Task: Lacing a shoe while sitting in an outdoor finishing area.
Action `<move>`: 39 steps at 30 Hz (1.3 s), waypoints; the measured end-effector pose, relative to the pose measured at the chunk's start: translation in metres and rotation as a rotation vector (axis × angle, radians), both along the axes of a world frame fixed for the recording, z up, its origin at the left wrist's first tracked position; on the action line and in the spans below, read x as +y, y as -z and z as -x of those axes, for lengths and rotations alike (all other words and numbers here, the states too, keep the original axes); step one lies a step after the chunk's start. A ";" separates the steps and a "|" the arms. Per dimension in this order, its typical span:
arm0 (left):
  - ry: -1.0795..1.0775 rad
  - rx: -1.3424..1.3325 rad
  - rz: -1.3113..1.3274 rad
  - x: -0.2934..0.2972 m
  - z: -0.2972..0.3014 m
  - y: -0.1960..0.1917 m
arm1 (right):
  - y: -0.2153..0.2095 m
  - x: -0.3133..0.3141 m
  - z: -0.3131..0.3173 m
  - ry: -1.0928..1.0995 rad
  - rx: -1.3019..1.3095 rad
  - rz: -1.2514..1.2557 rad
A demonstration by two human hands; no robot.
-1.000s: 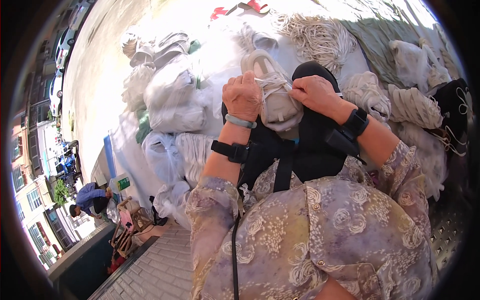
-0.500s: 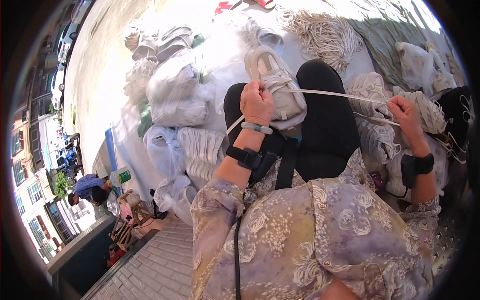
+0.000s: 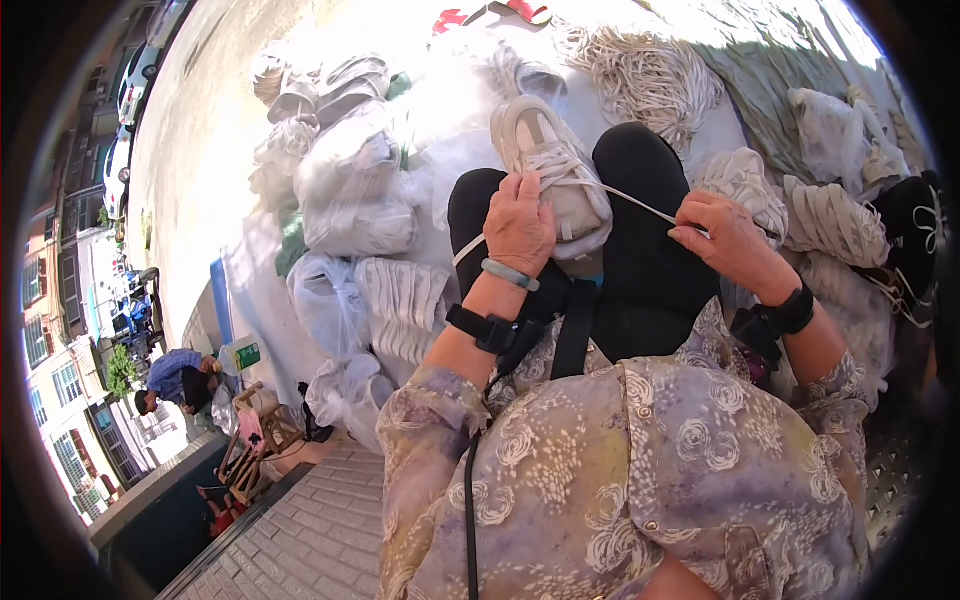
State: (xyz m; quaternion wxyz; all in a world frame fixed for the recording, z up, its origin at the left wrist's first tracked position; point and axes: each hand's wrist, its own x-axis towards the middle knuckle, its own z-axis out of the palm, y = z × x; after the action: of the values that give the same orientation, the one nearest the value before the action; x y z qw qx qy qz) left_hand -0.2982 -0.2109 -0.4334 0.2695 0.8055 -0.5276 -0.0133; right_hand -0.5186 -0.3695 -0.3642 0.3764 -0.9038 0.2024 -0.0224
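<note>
A beige and white sneaker (image 3: 577, 212) rests between my knees, its toe pointing away from me. My left hand (image 3: 521, 225) is closed at the sneaker's lacing, its fingertips partly hidden; a loose lace end hangs out beside its wrist. From the eyelets a white shoelace (image 3: 640, 200) runs right, drawn taut, to my right hand (image 3: 725, 238), which pinches it between thumb and fingers above my right knee.
Plastic-wrapped bundles of pale shoe parts (image 3: 355, 200) lie to the left. A heap of white laces (image 3: 655, 80) sits at the far right, with stacked light shoe pieces (image 3: 835, 222) nearer. Black shoes (image 3: 910, 230) stand at the right edge. A person (image 3: 180, 378) bends in the left background.
My right hand has come in from the far right toward the sneaker, and the stretch of lace between my hands is much shorter. My left hand stays by the lacing.
</note>
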 end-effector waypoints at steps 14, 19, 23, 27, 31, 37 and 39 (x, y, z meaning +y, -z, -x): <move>-0.115 0.320 -0.208 -0.003 -0.016 -0.013 | 0.051 0.014 -0.113 0.090 0.059 0.066; 0.102 0.215 -0.181 0.026 -0.013 -0.024 | 0.059 0.014 -0.110 0.086 -0.024 0.065; 0.164 0.100 -0.114 0.041 -0.017 -0.025 | 0.065 0.016 -0.106 0.059 -0.116 0.074; 0.200 0.069 -0.043 0.033 -0.012 -0.026 | 0.071 0.014 -0.109 0.061 -0.207 0.118; 0.173 -0.053 -0.106 0.038 -0.015 -0.025 | 0.063 0.011 -0.115 0.016 -0.054 0.132; 0.166 -0.245 -0.149 0.028 -0.025 -0.031 | 0.058 0.017 -0.105 0.116 -0.144 0.051; 0.162 -0.289 -0.172 0.027 -0.031 -0.033 | 0.055 0.020 -0.101 0.160 -0.170 -0.020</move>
State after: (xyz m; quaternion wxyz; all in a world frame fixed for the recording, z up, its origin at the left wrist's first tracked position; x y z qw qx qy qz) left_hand -0.2675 -0.1836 -0.4002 0.1193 0.7741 -0.6207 0.0359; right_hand -0.4173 -0.3495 -0.4195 0.3981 -0.8759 0.2413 -0.1270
